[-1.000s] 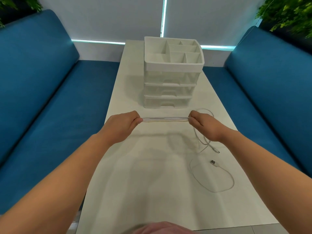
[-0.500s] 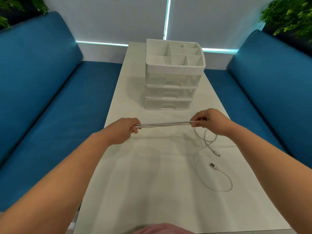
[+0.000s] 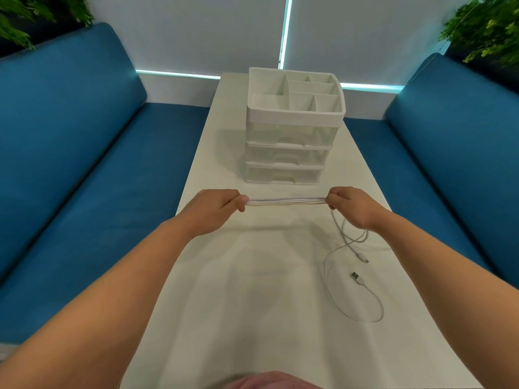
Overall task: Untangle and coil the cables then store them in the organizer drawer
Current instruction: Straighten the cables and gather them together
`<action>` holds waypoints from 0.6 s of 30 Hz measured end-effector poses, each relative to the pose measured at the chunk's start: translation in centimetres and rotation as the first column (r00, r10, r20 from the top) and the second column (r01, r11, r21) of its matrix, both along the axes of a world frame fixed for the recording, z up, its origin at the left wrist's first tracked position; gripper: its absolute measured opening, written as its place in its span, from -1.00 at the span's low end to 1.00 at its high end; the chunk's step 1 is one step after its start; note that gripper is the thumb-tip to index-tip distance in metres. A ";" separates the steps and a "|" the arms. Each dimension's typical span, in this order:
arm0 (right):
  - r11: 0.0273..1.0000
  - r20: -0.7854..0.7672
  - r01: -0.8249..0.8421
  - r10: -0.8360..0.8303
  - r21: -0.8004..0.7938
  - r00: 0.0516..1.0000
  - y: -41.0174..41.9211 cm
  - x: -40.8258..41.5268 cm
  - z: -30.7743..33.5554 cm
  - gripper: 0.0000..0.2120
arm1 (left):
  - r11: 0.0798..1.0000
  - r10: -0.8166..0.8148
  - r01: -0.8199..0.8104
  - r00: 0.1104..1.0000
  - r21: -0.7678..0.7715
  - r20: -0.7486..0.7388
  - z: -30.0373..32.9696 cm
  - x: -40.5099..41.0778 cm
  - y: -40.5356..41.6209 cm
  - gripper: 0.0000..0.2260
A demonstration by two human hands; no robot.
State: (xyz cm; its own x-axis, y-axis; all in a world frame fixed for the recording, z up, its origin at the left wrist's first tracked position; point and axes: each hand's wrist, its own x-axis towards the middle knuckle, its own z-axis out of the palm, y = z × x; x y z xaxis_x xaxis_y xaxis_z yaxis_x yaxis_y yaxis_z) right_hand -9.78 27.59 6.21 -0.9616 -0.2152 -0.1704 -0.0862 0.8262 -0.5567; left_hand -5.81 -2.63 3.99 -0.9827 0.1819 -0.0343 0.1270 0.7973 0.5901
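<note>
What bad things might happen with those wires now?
The loose cable end trails on the table under the right hand, so it might snag or knot again as the stretched bundle is wound. The bundle might also spring apart if the left hand lets go. All drawers look shut, so a hand must free up first.

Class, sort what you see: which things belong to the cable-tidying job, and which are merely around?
Job: left hand, right hand, white cable bundle, white plastic drawer organizer.
Around: white table, blue sofas, green plants.
</note>
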 end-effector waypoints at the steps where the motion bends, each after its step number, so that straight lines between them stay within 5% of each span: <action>1: 1.000 -0.003 0.010 -0.010 0.006 1.000 0.0 0.0 -0.1 -0.73 | 0.999 -0.018 0.018 1.000 0.032 0.017 0.0 0.0 -0.1 -0.64; 4: 0.991 0.027 0.004 -0.008 0.133 1.000 -0.2 0.0 -0.2 -0.78 | 0.996 -0.055 0.053 0.998 0.068 0.030 0.1 0.4 -0.3 -0.67; 7: 0.924 -0.047 -0.134 0.161 0.358 0.986 -1.9 0.1 0.9 -0.71 | 0.993 -0.092 0.090 0.996 0.078 0.018 0.3 0.6 0.1 -0.69; 11: 0.931 0.067 -0.341 0.351 -0.126 0.934 -7.5 1.3 2.8 -0.65 | 0.977 -0.149 0.149 0.989 0.154 -0.011 0.8 0.7 1.9 -0.74; 15: 0.883 0.157 -0.355 0.415 -0.307 0.896 -10.0 1.9 2.7 -0.79 | 0.964 -0.159 0.155 0.987 0.215 0.000 1.7 0.5 1.7 -0.74; 18: 0.891 0.117 -0.371 0.411 -0.262 0.904 -9.7 1.7 2.6 -0.74 | 0.968 -0.173 0.165 0.985 0.190 0.024 2.0 0.7 1.3 -0.71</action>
